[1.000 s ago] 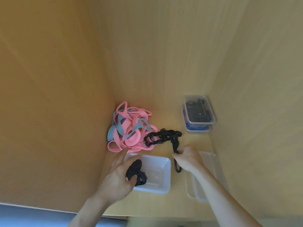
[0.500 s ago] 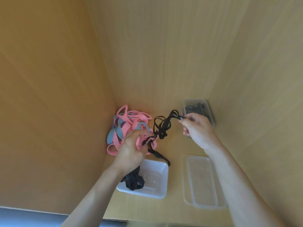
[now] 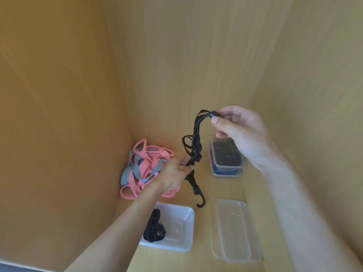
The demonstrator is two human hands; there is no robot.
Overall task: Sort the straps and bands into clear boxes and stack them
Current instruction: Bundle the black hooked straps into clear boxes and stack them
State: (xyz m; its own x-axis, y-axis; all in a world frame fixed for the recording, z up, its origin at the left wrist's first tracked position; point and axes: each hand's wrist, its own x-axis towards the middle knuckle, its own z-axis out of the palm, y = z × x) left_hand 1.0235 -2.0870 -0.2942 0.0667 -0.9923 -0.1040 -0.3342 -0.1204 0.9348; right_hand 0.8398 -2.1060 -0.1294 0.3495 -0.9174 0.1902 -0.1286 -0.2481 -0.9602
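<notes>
Between both hands the black strap (image 3: 194, 141) is hanging up and down; the right hand (image 3: 242, 134) is pinching its top, the left hand (image 3: 172, 174) its middle, nearest the open clear box (image 3: 184, 245).

Light wooden shelf (image 3: 225, 188), walled in wood at left, back and right; in the back left corner, a tangled pile of pink and grey-blue bands (image 3: 141, 165); in front of it, an open clear box (image 3: 180, 218); just beside on the right, a clear lid (image 3: 233, 230); behind the lid, two closed clear boxes (image 3: 227, 160), stacked
</notes>
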